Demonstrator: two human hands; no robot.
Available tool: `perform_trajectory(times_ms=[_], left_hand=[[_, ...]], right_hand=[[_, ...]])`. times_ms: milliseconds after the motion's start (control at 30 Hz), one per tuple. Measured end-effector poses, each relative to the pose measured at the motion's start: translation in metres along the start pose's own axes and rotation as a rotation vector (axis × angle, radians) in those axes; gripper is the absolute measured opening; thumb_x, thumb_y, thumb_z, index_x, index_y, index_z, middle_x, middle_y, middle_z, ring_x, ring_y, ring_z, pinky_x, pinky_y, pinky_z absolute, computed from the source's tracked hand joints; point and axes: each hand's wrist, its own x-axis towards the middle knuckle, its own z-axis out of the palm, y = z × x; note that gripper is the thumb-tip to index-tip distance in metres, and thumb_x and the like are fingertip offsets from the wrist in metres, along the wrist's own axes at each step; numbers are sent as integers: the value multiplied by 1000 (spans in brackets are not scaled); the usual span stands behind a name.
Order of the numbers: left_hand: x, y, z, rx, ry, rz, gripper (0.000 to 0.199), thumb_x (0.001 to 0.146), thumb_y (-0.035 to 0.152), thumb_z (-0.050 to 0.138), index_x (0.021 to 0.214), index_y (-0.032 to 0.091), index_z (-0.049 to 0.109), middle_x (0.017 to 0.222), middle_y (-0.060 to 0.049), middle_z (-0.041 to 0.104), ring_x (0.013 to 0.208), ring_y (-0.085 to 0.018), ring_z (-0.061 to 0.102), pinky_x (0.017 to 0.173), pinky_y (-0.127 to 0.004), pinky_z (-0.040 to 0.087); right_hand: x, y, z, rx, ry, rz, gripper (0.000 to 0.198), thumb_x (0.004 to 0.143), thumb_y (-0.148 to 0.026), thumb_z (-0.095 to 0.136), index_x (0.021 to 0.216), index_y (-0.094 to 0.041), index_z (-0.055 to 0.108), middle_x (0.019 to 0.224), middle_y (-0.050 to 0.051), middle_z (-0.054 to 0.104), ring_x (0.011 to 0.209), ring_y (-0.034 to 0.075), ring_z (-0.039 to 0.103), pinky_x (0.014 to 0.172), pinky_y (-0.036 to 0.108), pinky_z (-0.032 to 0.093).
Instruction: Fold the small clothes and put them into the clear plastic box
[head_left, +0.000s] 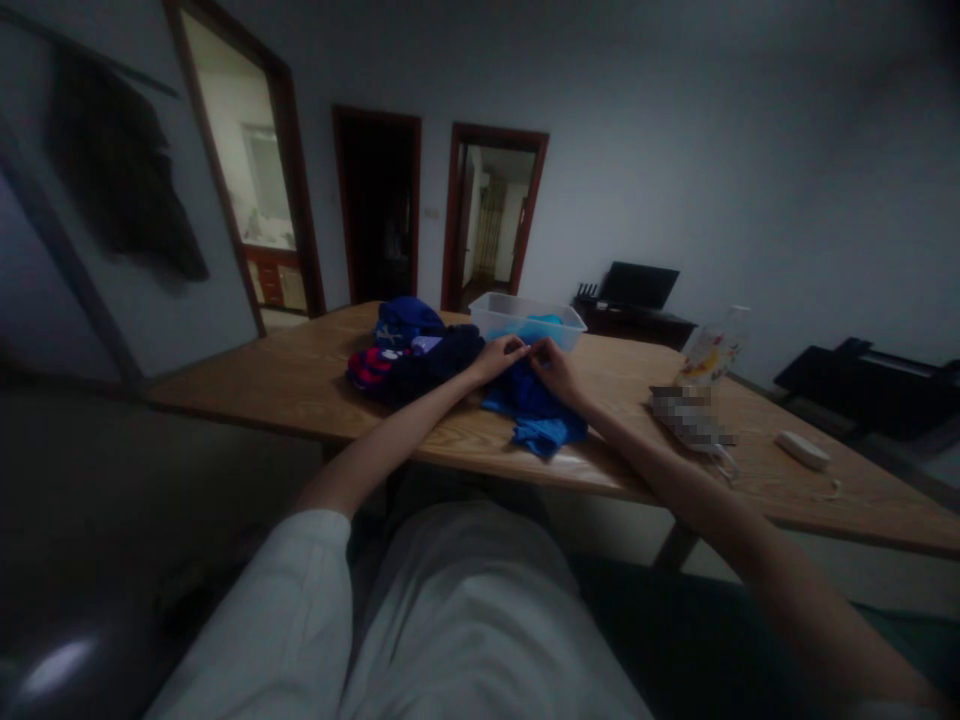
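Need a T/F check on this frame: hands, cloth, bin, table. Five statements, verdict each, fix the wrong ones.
1. The left hand and right hand are both at the blue cloth. True.
2. The see-through bin stands on the table, beyond the hands. True.
3. What shows in the bin is red. False: it is a light blue item.
4. A cloth pile lies to the right of the right hand. False: it lies on the left hand's side of the blue cloth.
5. The cloth pile includes a red-and-dark striped piece. True.
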Motion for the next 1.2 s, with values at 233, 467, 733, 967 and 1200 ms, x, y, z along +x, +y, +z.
perform_trajectory(times_ms=[233, 467, 733, 967, 1200], left_hand=[[10, -19, 7, -245, 17, -63, 31, 88, 44, 69, 93, 14, 70, 98, -8, 74, 96, -22, 68, 97, -37, 51], [13, -27, 9, -348, 21, -128, 37, 78, 46, 78, 91, 12, 73, 94, -9, 73, 96, -23, 67, 98, -39, 49], [12, -30, 7, -381, 16, -184, 37, 76, 46, 79, 94, 13, 76, 99, -9, 75, 100, -23, 66, 101, -39, 48], [8, -29, 5, -379, 10, -205, 34, 76, 41, 79, 96, 14, 76, 99, -9, 75, 99, -22, 66, 101, -38, 48], [8, -23, 4, -390, 19, -217, 26, 75, 34, 79, 91, 13, 73, 93, -7, 73, 92, -20, 66, 95, -35, 50]], right_hand=[[0, 3, -1, -23, -14, 3, 23, 93, -43, 56, 99, -21, 57, 87, 5, 66, 74, 20, 59, 69, 32, 47], [0, 5, 0, -40, -8, 23, 23, 93, -44, 57, 95, -21, 58, 85, 4, 66, 72, 20, 58, 67, 32, 45], [0, 2, -4, -20, -29, -26, 21, 95, -41, 57, 99, -21, 57, 91, 6, 67, 77, 20, 61, 71, 32, 48], [-1, -1, -4, -11, -45, -30, 17, 92, -38, 57, 97, -21, 58, 90, 6, 67, 76, 20, 60, 70, 32, 48], [-1, -1, -5, 71, -56, -23, 31, 96, -50, 59, 101, -20, 63, 97, 7, 69, 85, 22, 62, 77, 34, 50]])
